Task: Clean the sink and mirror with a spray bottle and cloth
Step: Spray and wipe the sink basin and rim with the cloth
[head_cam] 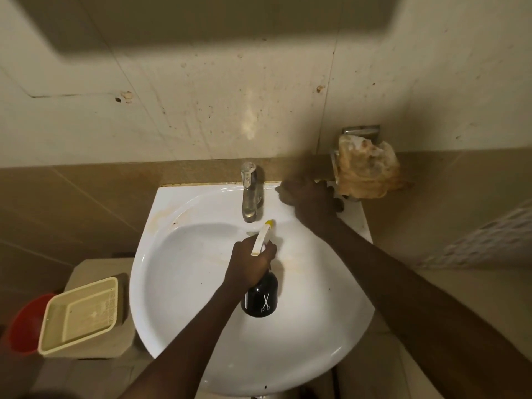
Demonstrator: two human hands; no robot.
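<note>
— Sink (178, 298) sat white against the tiled wall; what stood left of it?
— A red tub (24, 321) and a cream basket (77, 315), just beside the rim.
— And over the bowl?
— The left hand (250, 266) gripped a black bottle (260, 298) by the neck, its white trigger and yellow nozzle aimed at the tap (251, 191).
— The right hand?
— The right hand (308, 197) rested on the back rim, right of the tap; I could not tell whether its fingers were curled or flat.
— Farther right?
— A tan cloth (368, 168) was bunched on a metal holder (359, 131) on the wall.
</note>
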